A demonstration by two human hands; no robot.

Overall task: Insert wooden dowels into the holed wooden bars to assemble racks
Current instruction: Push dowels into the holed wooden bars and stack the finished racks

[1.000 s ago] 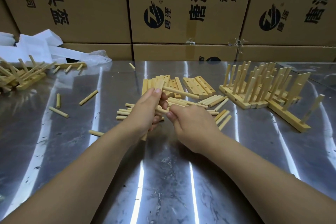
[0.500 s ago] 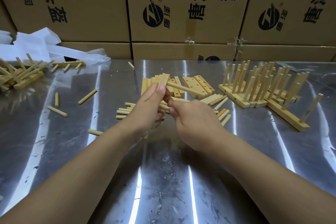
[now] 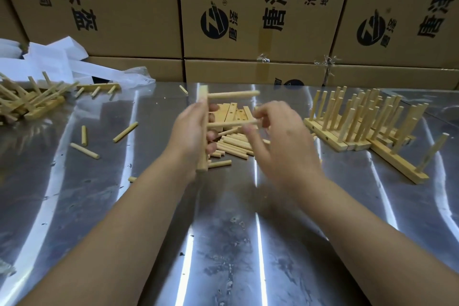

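Left hand (image 3: pixel 191 136), centre frame, grips the holed bar (image 3: pixel 202 156) on end, its long axis vertical, with an upper dowel (image 3: pixel 233 94) seated and pointing right. Right hand (image 3: pixel 285 146), just right of the bar, pinches the free end of a horizontal lower dowel (image 3: pixel 231 124). The push should run leftward along that axis, though blur hides how deep it sits

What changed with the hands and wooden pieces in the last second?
The left hand has lifted the holed pale wooden bar upright. A second round wooden dowel now juts from it below the first dowel; the right hand has slid out to pinch its far end. Finished racks and loose dowels stayed put.
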